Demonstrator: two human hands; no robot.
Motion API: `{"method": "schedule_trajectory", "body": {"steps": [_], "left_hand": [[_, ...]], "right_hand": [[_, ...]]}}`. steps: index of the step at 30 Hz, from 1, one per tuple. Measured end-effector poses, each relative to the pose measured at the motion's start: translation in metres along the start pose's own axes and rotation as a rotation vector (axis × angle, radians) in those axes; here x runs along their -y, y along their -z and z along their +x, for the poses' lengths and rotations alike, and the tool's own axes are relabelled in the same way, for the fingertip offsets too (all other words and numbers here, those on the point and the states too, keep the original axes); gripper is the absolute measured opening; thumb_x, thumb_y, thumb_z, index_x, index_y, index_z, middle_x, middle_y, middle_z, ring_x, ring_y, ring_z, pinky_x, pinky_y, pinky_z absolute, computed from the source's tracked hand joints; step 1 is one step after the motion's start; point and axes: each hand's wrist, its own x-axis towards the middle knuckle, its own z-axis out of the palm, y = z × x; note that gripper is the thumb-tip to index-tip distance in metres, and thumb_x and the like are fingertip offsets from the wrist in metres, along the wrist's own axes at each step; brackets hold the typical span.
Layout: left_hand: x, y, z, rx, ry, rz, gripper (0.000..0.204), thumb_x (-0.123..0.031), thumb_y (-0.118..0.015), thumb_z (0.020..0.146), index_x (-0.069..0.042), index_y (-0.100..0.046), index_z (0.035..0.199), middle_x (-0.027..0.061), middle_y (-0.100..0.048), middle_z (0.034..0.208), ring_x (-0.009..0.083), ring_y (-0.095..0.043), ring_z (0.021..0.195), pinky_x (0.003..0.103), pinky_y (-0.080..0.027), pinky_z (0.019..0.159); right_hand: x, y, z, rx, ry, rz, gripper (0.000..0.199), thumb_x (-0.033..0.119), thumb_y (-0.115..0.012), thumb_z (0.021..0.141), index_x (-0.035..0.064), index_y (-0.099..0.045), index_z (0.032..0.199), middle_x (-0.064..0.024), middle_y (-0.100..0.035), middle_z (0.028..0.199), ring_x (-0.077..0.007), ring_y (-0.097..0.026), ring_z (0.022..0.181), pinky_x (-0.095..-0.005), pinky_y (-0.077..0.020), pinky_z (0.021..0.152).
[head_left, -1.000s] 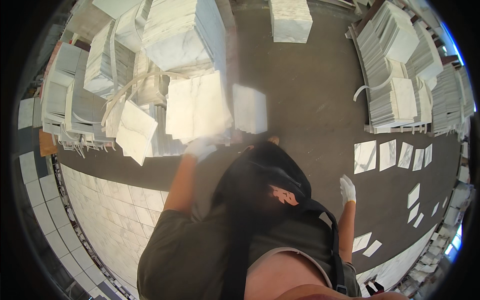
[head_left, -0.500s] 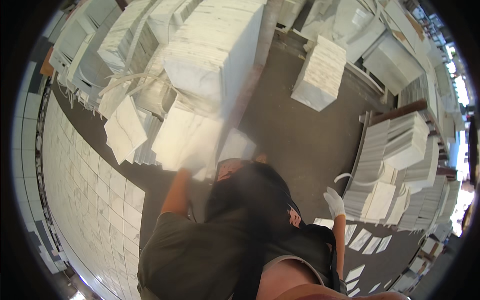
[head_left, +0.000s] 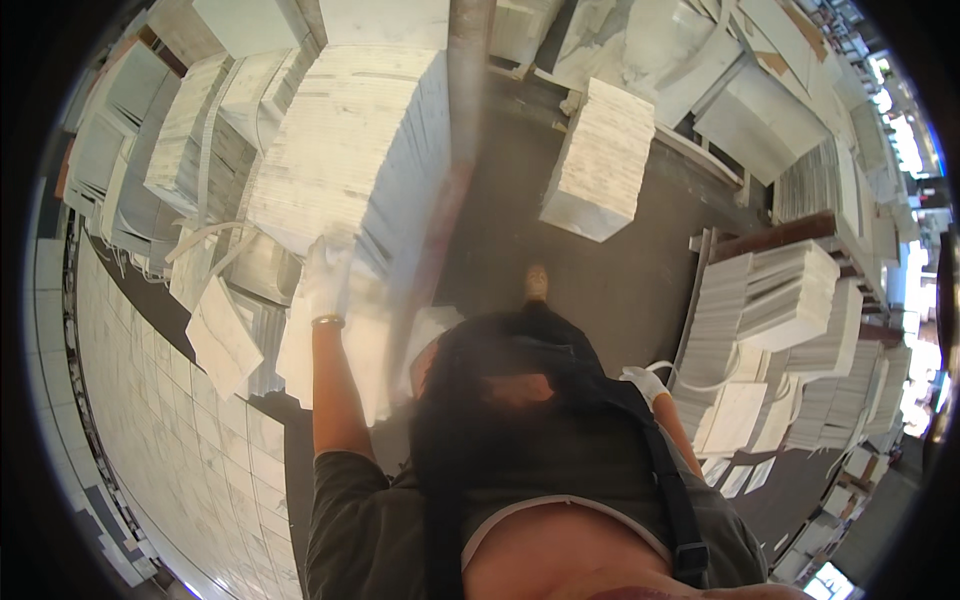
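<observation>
My left hand (head_left: 325,280), in a white glove, reaches forward to the near end of a tall row of white marble tiles (head_left: 340,130). Its fingers are stretched out against the front tiles, slightly blurred, and I see nothing gripped in them. Below and around that hand stands a lower group of pale marble tiles (head_left: 340,370). My right hand (head_left: 645,382), also gloved, hangs out to the side with its fingers loosely apart and nothing in it. A white strap loop (head_left: 700,385) lies close to that hand, beside stacked tiles (head_left: 728,420).
A block of stacked tiles (head_left: 600,160) stands on the dark floor (head_left: 510,230) ahead. One tile (head_left: 224,338) leans at the left, near loose straps (head_left: 205,240). Light tiled flooring (head_left: 190,420) spreads at far left. More marble stacks on wooden supports (head_left: 770,238) line the right.
My left hand has moved forward from the lower tiles to the tall row's near end. My right hand has come in slightly toward my body. A shoe now shows ahead of me.
</observation>
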Motion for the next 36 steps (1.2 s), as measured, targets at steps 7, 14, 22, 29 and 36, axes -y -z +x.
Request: {"method": "schedule_trajectory", "body": {"steps": [7, 14, 22, 29, 36], "left_hand": [[-0.037, 0.023, 0.039, -0.065, 0.242, 0.096, 0.074, -0.052, -0.063, 0.088, -0.01, -0.048, 0.146, 0.0157, -0.044, 0.153, 0.0355, -0.046, 0.139, 0.043, -0.042, 0.111], [-0.021, 0.03, 0.115, -0.222, 0.321, 0.145, 0.073, -0.057, -0.062, 0.088, -0.011, -0.05, 0.144, 0.0161, -0.044, 0.151, 0.0377, -0.046, 0.136, 0.046, -0.044, 0.108], [0.017, 0.008, 0.224, -0.542, 0.321, 0.492, 0.073, -0.063, -0.056, 0.09, -0.012, -0.052, 0.142, 0.0163, -0.048, 0.144, 0.0367, -0.044, 0.13, 0.056, -0.028, 0.112], [0.011, 0.023, 0.238, -0.534, 0.359, 0.456, 0.067, -0.057, -0.055, 0.091, -0.01, -0.054, 0.138, 0.0176, -0.051, 0.14, 0.0381, -0.045, 0.125, 0.053, -0.03, 0.109], [0.002, 0.038, 0.236, -0.567, 0.339, 0.416, 0.062, -0.049, -0.06, 0.089, -0.007, -0.055, 0.134, 0.0185, -0.05, 0.137, 0.039, -0.045, 0.125, 0.054, -0.031, 0.108]], "right_hand": [[0.012, 0.268, 0.127, -0.195, -0.231, 0.324, 0.059, 0.042, -0.059, 0.092, 0.004, -0.062, 0.136, -0.0197, -0.059, 0.142, -0.033, -0.053, 0.134, -0.0397, -0.0397, 0.113], [0.29, 0.503, 0.251, -0.308, 0.35, 0.101, 0.047, 0.03, -0.061, 0.096, 0.003, -0.063, 0.134, -0.0171, -0.064, 0.137, -0.0312, -0.058, 0.129, -0.0374, -0.0432, 0.109], [0.591, 0.624, 0.333, -0.426, 0.703, -0.205, 0.05, 0.033, -0.064, 0.094, 0.0042, -0.062, 0.136, -0.017, -0.063, 0.137, -0.0292, -0.061, 0.125, -0.0368, -0.047, 0.105], [0.781, 0.71, 0.419, -0.648, 0.893, -0.565, 0.05, 0.031, -0.059, 0.095, 0.0062, -0.06, 0.138, -0.0182, -0.059, 0.141, -0.0339, -0.053, 0.132, -0.0415, -0.0405, 0.112], [0.936, 0.76, 0.515, -0.929, 0.859, -0.901, 0.042, 0.025, -0.055, 0.093, 0.012, -0.063, 0.132, -0.0123, -0.061, 0.139, -0.0343, -0.062, 0.121, -0.0443, -0.0489, 0.104]]}}
